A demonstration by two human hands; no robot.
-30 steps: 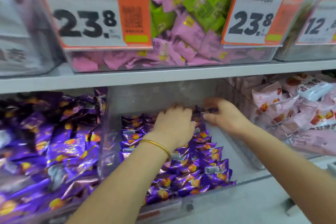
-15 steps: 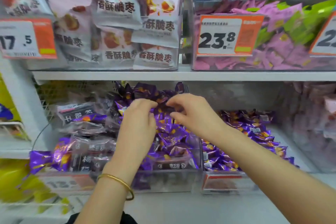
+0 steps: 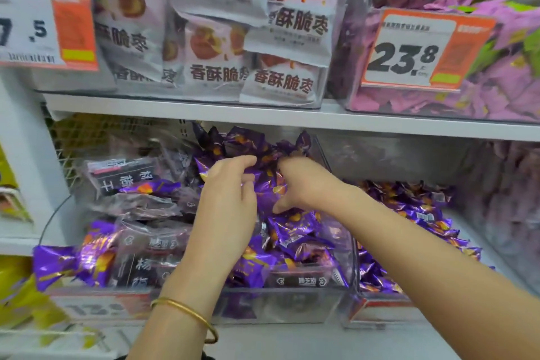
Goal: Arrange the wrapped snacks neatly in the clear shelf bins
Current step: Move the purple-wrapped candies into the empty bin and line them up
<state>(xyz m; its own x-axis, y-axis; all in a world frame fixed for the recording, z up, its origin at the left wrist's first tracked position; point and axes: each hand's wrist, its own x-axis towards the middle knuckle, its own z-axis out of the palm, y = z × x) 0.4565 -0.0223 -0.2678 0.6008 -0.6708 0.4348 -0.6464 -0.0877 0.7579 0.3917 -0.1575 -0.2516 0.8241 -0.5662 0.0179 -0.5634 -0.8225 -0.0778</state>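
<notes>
Purple foil snacks sit heaped and jumbled in the middle clear bin, so I'd call this one barely started, while the neighbour bin at 3 o'clock already has its lot lying in flatter rows. The left hand is on the heap with fingers bent and slightly apart, and the right hand has fingertips buried in wrappers, thumb splayed; can't tell if either actually grips one. At 9 o'clock, dark plum packs are mixed with stray purple ones, and the shelf board at 12 leaves little headroom.
</notes>
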